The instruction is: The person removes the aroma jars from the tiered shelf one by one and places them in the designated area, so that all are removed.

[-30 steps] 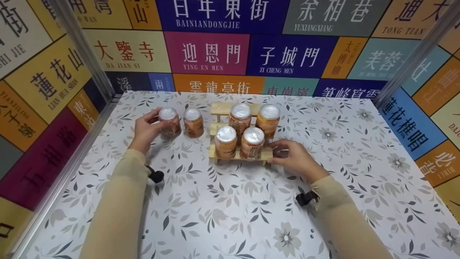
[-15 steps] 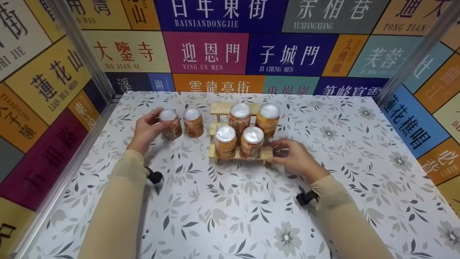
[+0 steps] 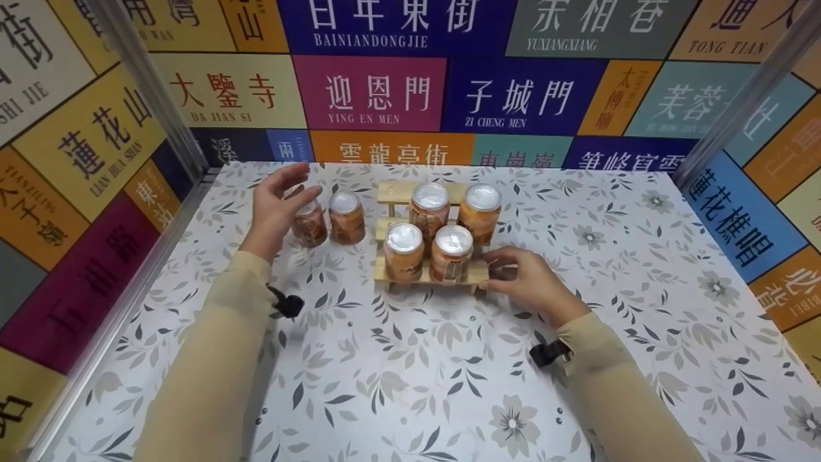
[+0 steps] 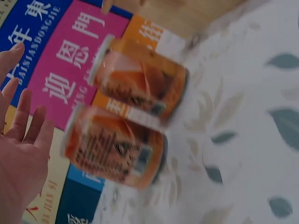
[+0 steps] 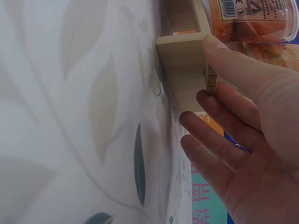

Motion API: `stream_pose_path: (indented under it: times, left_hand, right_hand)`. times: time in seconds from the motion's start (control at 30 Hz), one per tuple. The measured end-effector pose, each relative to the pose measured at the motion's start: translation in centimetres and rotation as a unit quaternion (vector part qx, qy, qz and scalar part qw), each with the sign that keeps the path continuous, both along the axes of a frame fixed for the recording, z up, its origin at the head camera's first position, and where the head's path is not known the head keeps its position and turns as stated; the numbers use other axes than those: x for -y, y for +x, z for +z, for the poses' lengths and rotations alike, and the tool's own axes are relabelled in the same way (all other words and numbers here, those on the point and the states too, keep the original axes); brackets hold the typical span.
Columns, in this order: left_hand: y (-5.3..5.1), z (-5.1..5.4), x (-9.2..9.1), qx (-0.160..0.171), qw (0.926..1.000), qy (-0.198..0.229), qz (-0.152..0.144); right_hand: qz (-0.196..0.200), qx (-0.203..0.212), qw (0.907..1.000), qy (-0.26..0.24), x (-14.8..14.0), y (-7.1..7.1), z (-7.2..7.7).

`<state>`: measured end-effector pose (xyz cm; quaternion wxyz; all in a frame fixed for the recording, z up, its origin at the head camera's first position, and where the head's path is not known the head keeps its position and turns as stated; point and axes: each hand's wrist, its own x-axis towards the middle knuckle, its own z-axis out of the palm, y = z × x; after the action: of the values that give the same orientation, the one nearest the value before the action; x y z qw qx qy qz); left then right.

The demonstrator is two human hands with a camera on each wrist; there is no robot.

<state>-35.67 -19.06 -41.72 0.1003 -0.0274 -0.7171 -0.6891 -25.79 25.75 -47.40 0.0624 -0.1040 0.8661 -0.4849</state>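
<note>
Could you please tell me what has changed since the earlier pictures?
The left hand has let go of the leftmost can and lifted clear, leaving it standing on the table. The right hand still pinches the wooden rack; its four cans and the neighbouring can stay put.

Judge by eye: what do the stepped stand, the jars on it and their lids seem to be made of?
Stepped stand: probably wood with a dull, unpainted finish, from its pale tan boards.
Jars: perhaps clear plastic with glossy printing, as a transparent rim shows in the right wrist view; glass isn't ruled out.
Lids: likely metal or foil, shiny, given silvery, uneven reflections.
</note>
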Motion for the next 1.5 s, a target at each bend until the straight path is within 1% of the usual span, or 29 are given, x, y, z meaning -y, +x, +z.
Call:
stream_pose_path:
  times: [0.1,0.23,0.33,0.4,0.47,0.63,0.8,0.93,1.2,1.3,1.5]
  left_hand:
    - [0.2,0.6,-1.3,-0.003,0.9996,-0.015,-0.023]
    - [0.5,1.0,-2.9,-0.001,0.9981,-0.037,-0.049]
    - [0.9,1.2,-4.2,-0.002,0.9967,-0.039,-0.072]
    - [1.1,1.3,-5.1,-0.012,0.9951,-0.034,-0.093]
    - [1.2,1.5,-6.1,-0.019,0.9926,-0.039,-0.114]
    - [1.7,1.7,-8.2,-0.044,0.9843,-0.055,-0.162]
    - [2.2,2.1,-10.0,-0.062,0.9751,-0.046,-0.208]
    - [2.3,2.3,-11.3,-0.06,0.9691,-0.04,-0.236]
    - [2.6,2.3,-12.9,-0.028,0.962,-0.066,-0.264]
    - [2.6,2.3,-13.2,-0.018,0.961,-0.07,-0.267]
    - [2.3,2.3,-13.8,-0.012,0.961,-0.076,-0.266]
  right_hand:
    - [0.005,0.002,1.0,0.005,0.0,0.0,0.0]
    - [0.009,0.006,0.9999,0.012,0.1,0.0,0.1]
    - [0.008,0.006,0.9999,0.013,0.1,0.0,0.0]
    - [0.007,0.005,0.9999,0.009,0.0,0.1,0.1]
    - [0.006,0.003,1.0,0.002,-0.1,0.1,0.1]
    - [-0.001,0.012,0.9999,-0.005,-0.1,0.1,0.2]
    - [-0.007,0.023,0.9997,-0.006,0.1,0.2,0.3]
    - [-0.005,0.019,0.9998,-0.01,0.1,0.2,0.2]
    - [0.0,0.006,0.9999,-0.011,-0.1,0.1,0.2]
    - [0.0,0.005,0.9999,-0.011,-0.1,0.1,0.2]
    - [0.005,0.0,0.9999,-0.009,-0.1,0.0,0.1]
